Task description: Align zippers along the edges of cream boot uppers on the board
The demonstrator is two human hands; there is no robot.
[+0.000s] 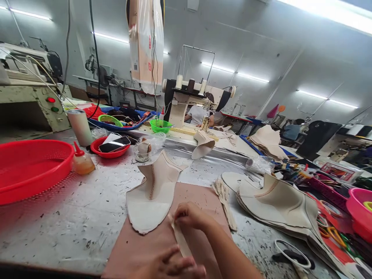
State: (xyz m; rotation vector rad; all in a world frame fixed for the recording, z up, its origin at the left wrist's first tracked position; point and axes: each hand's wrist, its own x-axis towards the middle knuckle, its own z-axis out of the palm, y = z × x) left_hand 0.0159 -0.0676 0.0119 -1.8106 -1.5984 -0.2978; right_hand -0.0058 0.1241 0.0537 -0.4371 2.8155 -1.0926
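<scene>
My right hand (190,217) is closed, its fingertips pinching the upper end of a narrow cream strip (181,241) over the brown mat (139,248). Low in the picture, my left hand (174,265) is blurred, fingers stretched out and apart beside the strip's lower end; it seems to hold nothing. Just beyond them a shaped cream piece with a brown stitched seam (157,193) lies partly on the mat. A bundle of similar thin strips (225,199) rests along the mat's right edge. Further right is a stack of cream shaped pieces (276,205).
Left stand a red basket (35,166), a glue bottle (83,159) and a red dish (110,149) holding a phone. A sewing machine (200,100) is behind the table, with a person (197,114) beyond it. Scissors (293,254) lie at the lower right, near a pink basket (360,213).
</scene>
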